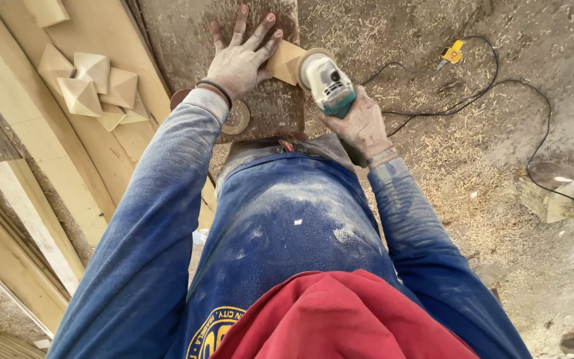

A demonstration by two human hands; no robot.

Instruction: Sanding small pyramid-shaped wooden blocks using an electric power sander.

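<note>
My left hand (242, 56) lies flat with fingers spread on a small pale wooden piece (286, 61), pressing it onto a dusty brown work block (270, 106). My right hand (360, 126) grips a white and teal angle grinder (325, 81), whose disc end touches the right edge of the wooden piece. Both sleeves are blue and covered in sawdust. A round sanding disc (237, 118) lies on the block under my left wrist.
Several pyramid-shaped wooden pieces (91, 86) sit on long pale planks (48, 166) at the left. A black power cable (499, 93) with a yellow plug (453, 52) loops over the sawdust-covered floor at the right. A wood offcut (559, 196) lies at far right.
</note>
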